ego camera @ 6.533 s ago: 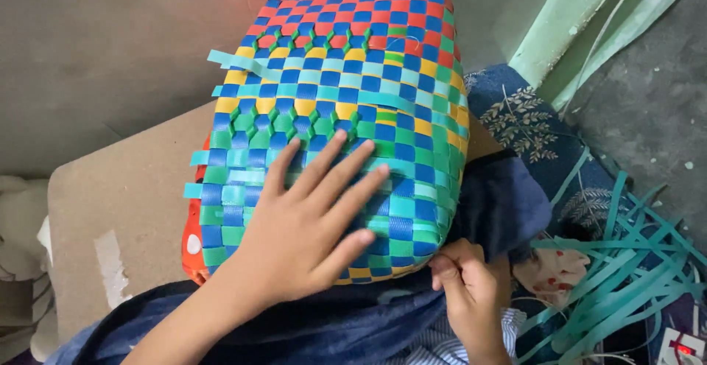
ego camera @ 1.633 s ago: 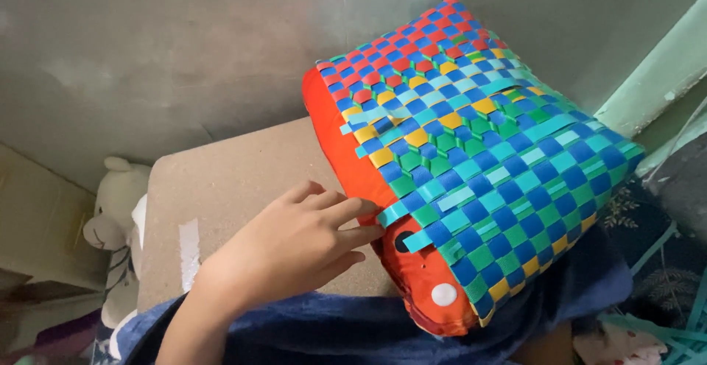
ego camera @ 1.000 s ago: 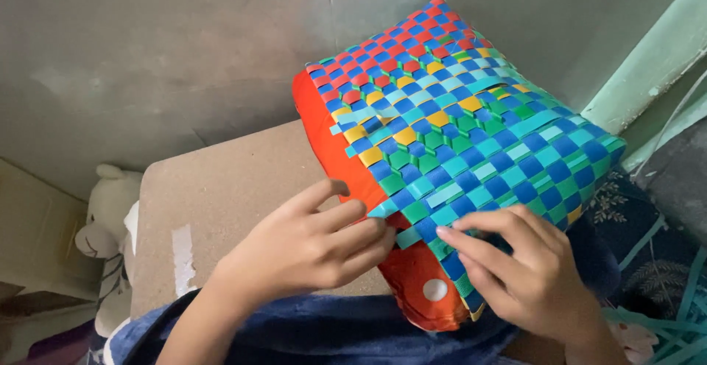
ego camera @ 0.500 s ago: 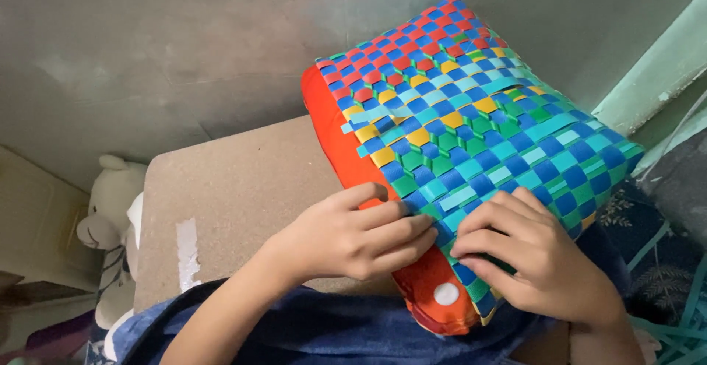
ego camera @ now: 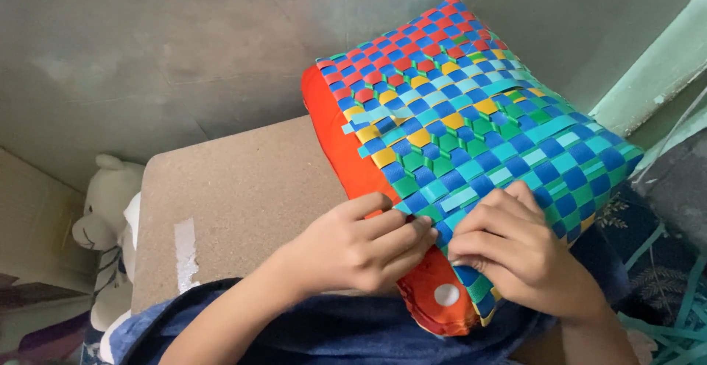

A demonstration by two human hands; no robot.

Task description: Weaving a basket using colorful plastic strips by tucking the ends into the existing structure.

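Your left hand sits at 6 o'clock of the frame, fingers curled and bunched tight, tips pressed against the near edge of the woven basket. It looks pinched on a teal strip at the weave's edge, though the exact strip under the fingertips is partly hidden. Your right hand is just beside it at 5 o'clock, knuckles up, fingers folded down onto the same edge of the weave, closed over the strips there; the two hands nearly touch at the fingertips.

The basket lies tilted on its side, running from centre frame up toward 1 o'clock. Its checker weave is red and blue at the far end, then yellow, green and teal in the middle, blue and teal near you. An orange liner shows along its 9 o'clock side and again under your hands, with a white dot at 6 o'clock.

The basket rests on a brown board with a strip of white tape at 8 o'clock. A white plush toy sits at 9 o'clock off the board. Loose teal strips lie at 4 o'clock. Dark blue cloth covers your lap.
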